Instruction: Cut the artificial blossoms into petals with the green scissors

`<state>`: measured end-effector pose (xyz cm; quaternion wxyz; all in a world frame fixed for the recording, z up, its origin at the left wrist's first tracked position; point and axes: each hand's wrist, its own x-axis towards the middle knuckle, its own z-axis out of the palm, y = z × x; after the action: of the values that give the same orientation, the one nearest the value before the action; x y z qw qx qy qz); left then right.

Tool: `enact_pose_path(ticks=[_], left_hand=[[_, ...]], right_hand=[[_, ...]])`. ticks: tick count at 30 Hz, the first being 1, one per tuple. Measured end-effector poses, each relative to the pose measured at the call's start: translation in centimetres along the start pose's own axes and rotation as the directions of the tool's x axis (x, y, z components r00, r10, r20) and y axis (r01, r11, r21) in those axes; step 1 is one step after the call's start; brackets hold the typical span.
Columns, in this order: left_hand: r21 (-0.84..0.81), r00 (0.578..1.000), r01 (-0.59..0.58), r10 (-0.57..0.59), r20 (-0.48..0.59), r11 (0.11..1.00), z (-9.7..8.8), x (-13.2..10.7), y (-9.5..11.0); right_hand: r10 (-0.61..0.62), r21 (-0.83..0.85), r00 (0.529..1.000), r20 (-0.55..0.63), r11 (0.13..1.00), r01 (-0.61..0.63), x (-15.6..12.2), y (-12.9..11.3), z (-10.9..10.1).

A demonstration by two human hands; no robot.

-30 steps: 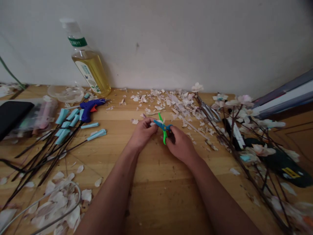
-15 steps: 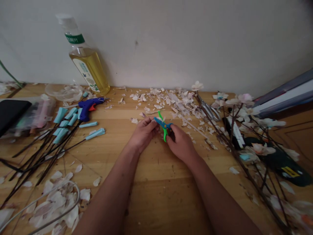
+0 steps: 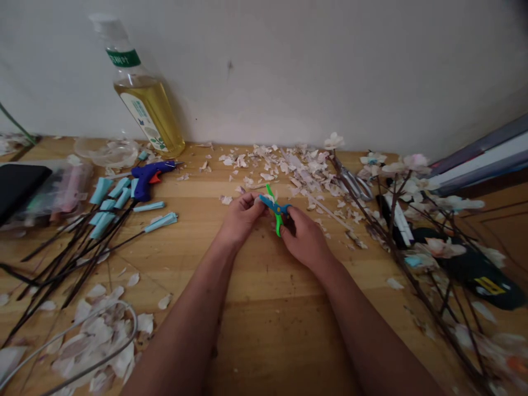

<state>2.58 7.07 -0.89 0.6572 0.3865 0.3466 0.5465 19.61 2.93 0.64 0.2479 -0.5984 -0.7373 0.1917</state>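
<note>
My right hand (image 3: 304, 239) grips small scissors (image 3: 275, 209) with green and blue handles, blades apart and pointing away from me. My left hand (image 3: 240, 215) is closed in a pinch on a small pale petal piece held at the blades. Both hands hover just above the wooden table (image 3: 256, 308), near its middle. A heap of pale petal scraps (image 3: 289, 168) lies just beyond the hands.
A bottle of yellow liquid (image 3: 144, 104) leans at the wall. A blue glue gun (image 3: 149, 175) and dark stems with light-blue wrapped tips (image 3: 103, 212) lie at left. Artificial blossom branches (image 3: 416, 220) and metal pliers (image 3: 355, 184) lie at right. Loose petals (image 3: 99, 335) sit front left.
The view has shifted slightly. My hands stay together at the scissors, with only small movement of the blades and the petal piece.
</note>
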Motion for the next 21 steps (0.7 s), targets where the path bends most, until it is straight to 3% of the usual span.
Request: enact_pose_path(ticks=[12, 16, 21], left_hand=[[0.105, 0.997, -0.033, 0.025, 0.077, 0.994, -0.7, 0.2, 0.6], [0.056, 0.998, -0.021, 0.017, 0.064, 0.998, -0.6, 0.1, 0.3], [-0.073, 0.993, 0.082, -0.075, 0.093, 0.994, 0.3, -0.3, 0.2]], right_hand=[[-0.036, 0.023, 0.999, 0.036, 0.999, 0.035, -0.1, 0.2, -0.2], [-0.017, 0.021, 0.999, 0.029, 1.0, 0.017, 0.0, 0.2, -0.1], [-0.002, 0.026, 1.0, -0.004, 1.0, 0.002, 0.1, 0.3, 0.0]])
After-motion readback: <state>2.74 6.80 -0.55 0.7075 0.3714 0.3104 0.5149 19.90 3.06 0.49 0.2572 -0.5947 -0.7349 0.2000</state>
